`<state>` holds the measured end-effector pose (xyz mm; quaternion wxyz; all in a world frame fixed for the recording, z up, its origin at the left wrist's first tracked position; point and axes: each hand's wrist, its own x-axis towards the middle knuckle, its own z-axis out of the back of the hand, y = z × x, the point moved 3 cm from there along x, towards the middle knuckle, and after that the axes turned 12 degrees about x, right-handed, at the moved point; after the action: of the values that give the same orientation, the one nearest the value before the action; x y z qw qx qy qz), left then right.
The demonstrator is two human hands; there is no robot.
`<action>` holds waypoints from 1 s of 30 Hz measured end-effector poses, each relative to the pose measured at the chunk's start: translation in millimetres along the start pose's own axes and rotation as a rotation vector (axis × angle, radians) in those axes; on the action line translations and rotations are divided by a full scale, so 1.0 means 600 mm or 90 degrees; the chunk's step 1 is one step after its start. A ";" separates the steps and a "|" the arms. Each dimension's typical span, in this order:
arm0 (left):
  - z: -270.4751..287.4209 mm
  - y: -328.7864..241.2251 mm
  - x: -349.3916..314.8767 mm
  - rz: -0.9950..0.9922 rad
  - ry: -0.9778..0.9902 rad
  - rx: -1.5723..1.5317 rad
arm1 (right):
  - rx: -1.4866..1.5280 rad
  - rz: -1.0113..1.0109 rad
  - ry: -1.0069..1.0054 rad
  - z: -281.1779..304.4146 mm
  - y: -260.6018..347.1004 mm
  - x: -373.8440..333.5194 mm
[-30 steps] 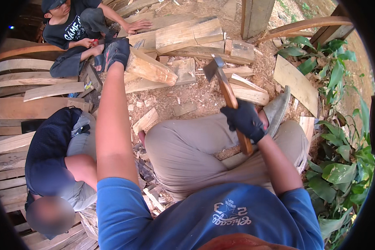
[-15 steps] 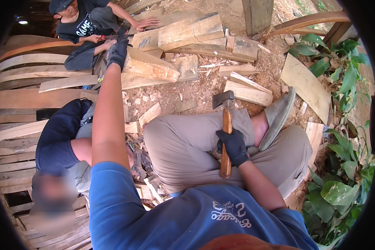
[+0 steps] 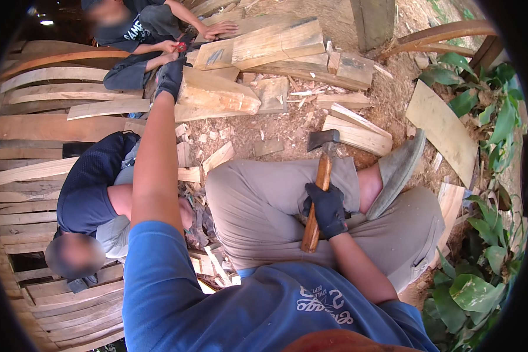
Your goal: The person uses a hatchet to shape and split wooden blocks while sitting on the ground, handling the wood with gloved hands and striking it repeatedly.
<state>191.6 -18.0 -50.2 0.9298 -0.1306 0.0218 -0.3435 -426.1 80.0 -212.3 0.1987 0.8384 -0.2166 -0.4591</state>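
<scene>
Clearly, the right grip (image 3: 327,208) is wrapped around the handle of a hatchet (image 3: 322,170).
The hatchet is held over the person's legs (image 3: 264,199), head pointing away; the gloved left hand (image 3: 170,77) touches a wooden block's (image 3: 220,94) left end, its finger closure unclear. Beyond, a co-worker's hand (image 3: 222,29) rests on planks (image 3: 281,44).
</scene>
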 end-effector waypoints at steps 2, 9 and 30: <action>0.072 0.127 0.040 -0.029 0.021 -0.018 | -0.015 -0.031 0.057 -0.003 -0.004 -0.025; 0.030 -0.101 -0.072 0.049 0.015 -0.054 | 0.015 0.010 -0.021 0.004 0.004 0.006; 0.069 -0.181 -0.213 -0.376 -0.050 0.213 | 0.046 0.021 -0.024 -0.005 0.000 0.001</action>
<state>30.7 -5.8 11.7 0.7990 0.0099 -0.1095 -0.5912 -423.5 80.1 -211.1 0.1718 0.8325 -0.2505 -0.4634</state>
